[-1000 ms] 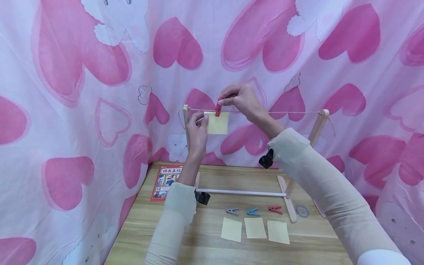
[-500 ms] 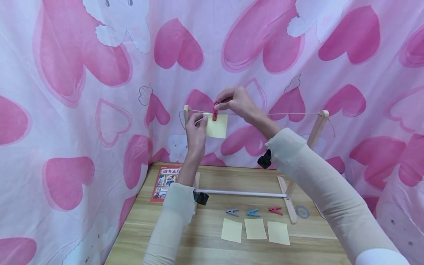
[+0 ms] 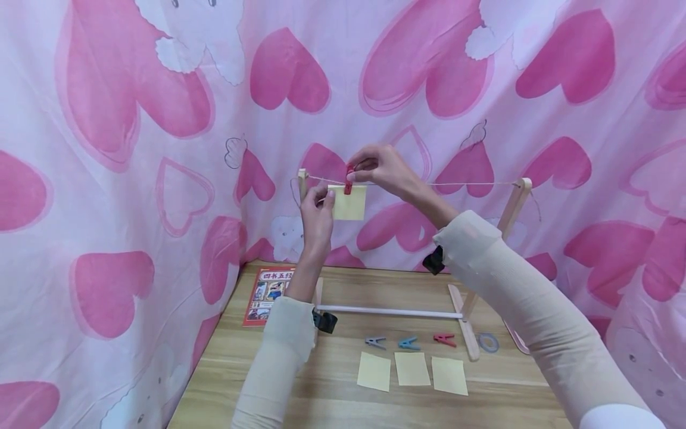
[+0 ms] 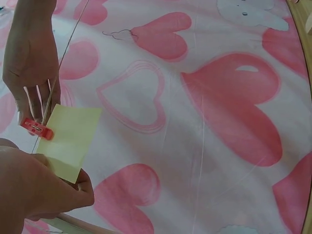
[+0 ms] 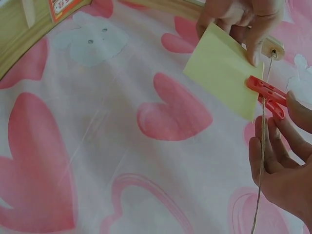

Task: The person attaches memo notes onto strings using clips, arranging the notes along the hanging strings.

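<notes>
A yellow sticky note (image 3: 351,205) hangs at the string (image 3: 455,184), near its left end. My left hand (image 3: 317,215) pinches the note's left edge, thumb in front. Across the note's top edge and the string sits a red clothespin (image 3: 348,183), its jaws down over the paper. My right hand (image 3: 388,170) pinches the clothespin's handles from above. In the right wrist view, thumb and fingers touch the two handles of the red clothespin (image 4: 36,128). In the left wrist view, the right hand (image 4: 34,63) reaches in from the top beside the note (image 4: 70,141).
The string is tied between two wooden posts (image 3: 514,208) joined by a white rod (image 3: 391,311). On the table (image 3: 257,369) lie grey (image 3: 375,342), blue (image 3: 409,343) and red (image 3: 445,339) clothespins, three yellow notes (image 3: 412,369), a tape roll (image 3: 488,342) and a red booklet (image 3: 262,304).
My right hand has moved slightly down and left with the red clothespin. The note has shifted a little left and down, and the string now dips at the clothespin.
</notes>
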`<state>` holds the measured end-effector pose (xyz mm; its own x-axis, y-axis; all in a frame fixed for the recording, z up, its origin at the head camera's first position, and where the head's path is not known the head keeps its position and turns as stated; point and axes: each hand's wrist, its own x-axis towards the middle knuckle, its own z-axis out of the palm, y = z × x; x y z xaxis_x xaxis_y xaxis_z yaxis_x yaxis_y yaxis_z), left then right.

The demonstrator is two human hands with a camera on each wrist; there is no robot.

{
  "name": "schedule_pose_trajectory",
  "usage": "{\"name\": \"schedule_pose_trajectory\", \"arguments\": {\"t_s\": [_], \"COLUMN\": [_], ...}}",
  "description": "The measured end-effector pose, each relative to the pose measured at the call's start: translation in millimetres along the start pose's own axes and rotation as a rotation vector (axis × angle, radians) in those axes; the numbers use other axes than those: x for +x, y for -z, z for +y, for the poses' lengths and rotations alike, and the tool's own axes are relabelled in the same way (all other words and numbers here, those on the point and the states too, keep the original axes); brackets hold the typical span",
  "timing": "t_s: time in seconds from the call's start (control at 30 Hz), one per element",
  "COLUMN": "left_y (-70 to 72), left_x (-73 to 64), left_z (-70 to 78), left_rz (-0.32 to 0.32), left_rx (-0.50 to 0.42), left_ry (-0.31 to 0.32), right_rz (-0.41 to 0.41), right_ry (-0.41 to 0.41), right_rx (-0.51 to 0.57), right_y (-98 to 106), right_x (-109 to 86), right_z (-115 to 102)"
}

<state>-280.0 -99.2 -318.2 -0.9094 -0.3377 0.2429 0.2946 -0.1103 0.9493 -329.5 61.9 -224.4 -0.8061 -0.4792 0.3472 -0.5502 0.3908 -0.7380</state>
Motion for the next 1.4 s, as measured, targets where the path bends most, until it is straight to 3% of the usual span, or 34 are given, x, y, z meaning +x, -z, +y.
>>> {"name": "schedule_pose_trajectory", "arguments": {"t_s": [0.43, 0.7, 0.87, 1.0, 1.17, 1.3, 1.4], "left_y": [-0.2, 2.2, 5.8, 9.9, 13.3, 15.1, 22.2], "left_x": [-3.8, -6.9, -8.9, -12.0, -14.7, -15.9, -21.7], "left_z": [-11.1, -21.5, -26.3, -32.6, -40.8, -45.7, -53.8], "left_rz": [0.012, -0.012, -0.045, -0.101, -0.160, -0.170, -0.185], "left_rx": [0.036, 0.031, 0.035, 0.059, 0.093, 0.087, 0.090], "left_ry": [-0.020, 0.022, 0.064, 0.096, 0.118, 0.115, 0.103], "right_rz": [-0.015, -0.028, 0.026, 0.125, 0.250, 0.287, 0.267], "right_ry": [0.010, 0.016, 0.065, 0.192, 0.294, 0.347, 0.380], "right_rx": [-0.047, -0.031, -0.033, -0.066, -0.055, 0.015, 0.027], "right_y": [3, 5, 11, 16, 19, 16, 7], "right_x": [-1.6, -3.3, -11.8, -31.5, -74.2, -111.9, -135.2], "right_z": [4, 7, 9, 9, 6, 12, 24]}}
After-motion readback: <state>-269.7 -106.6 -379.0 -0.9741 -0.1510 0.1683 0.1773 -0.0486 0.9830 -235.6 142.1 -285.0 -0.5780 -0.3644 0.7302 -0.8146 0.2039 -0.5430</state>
